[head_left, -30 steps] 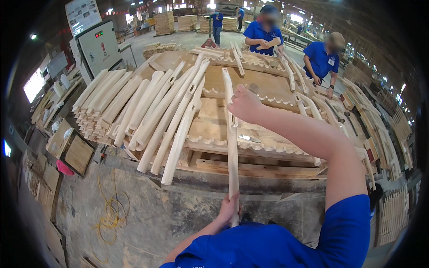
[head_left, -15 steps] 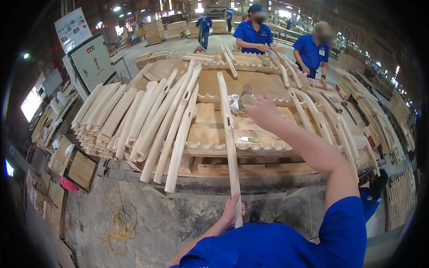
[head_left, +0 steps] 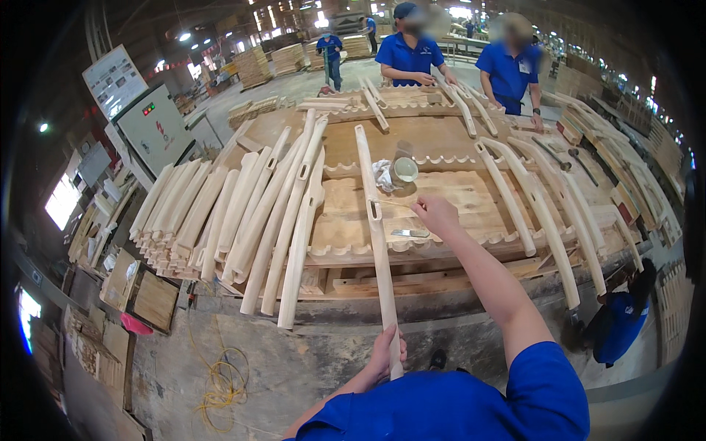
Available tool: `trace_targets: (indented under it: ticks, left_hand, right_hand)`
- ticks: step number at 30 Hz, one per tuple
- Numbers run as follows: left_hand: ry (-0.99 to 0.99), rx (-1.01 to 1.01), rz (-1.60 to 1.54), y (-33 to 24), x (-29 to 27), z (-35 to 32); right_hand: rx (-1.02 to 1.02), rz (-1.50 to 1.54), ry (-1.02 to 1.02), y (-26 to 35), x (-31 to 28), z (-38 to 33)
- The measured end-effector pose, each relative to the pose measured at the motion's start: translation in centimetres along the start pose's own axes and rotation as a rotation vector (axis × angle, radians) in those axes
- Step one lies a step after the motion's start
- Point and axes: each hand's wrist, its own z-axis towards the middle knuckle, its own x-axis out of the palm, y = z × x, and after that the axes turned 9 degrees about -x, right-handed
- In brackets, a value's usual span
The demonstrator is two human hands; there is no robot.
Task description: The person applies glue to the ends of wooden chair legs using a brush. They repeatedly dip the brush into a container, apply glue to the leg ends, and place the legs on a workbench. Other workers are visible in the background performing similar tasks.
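My left hand is wrapped round the near end of a long pale wooden post. The post slants away from me across the bench edge, with a slot cut in its upper part. Between the fingertips of my right hand is a thin stick, its tip reaching the post beside the slot. Just beyond that hand stands a round cup of pale contents, with a crumpled white cloth beside it. A small flat scraper blade lies on the boards nearer me.
Several slotted wooden posts are piled at the left, and curved ones lie at the right. Scalloped wooden racks cross the bench. Two co-workers stand at its far side. A yellow cord coils on the floor.
My right hand has moved from beside the cup back toward me, and the thin stick now shows at the post's slot. My left hand keeps its hold on the post.
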Motion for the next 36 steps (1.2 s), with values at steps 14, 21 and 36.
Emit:
trace_targets:
  ticks: [14, 21, 36]
  left_hand:
    - [0.008, -0.016, -0.099, 0.0, 0.8, 0.1]
    - [0.018, -0.001, -0.069, 0.2, 0.6, 0.3]
    - [-0.011, -0.01, -0.046, -0.2, 1.0, -0.3]
  right_hand:
    - [0.009, -0.007, -0.106, 0.6, 1.3, 0.0]
    - [-0.026, 0.106, -0.243, 0.5, 1.6, -0.8]
    - [-0.428, -0.049, -0.315, -0.2, 1.1, -3.1]
